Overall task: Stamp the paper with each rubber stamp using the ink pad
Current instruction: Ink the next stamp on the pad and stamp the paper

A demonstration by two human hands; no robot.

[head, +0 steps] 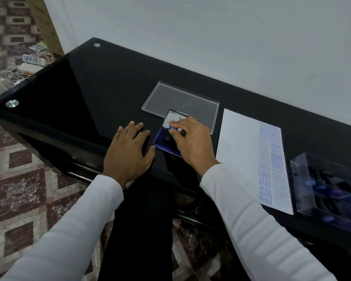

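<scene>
A blue ink pad (pixel 162 142) lies open on the black glass table (pixel 79 94), its white-labelled lid (pixel 171 119) standing up at the back. My right hand (pixel 193 142) pinches a small rubber stamp (pixel 173 128) with a blue knob and holds it down over the pad. Beside the pad, my left hand (pixel 130 151) rests flat on the table with fingers spread. To the right lies a white paper (pixel 241 151) carrying columns of blue SAMPLE, AIR MAIL and FRAGILE prints along its right side.
A clear plastic lid (pixel 180 100) lies behind the ink pad. At the far right stands a clear box (pixel 328 187) holding several blue-knobbed stamps. A power strip and cables (pixel 28 63) lie on the patterned floor to the left. A white wall rises behind the table.
</scene>
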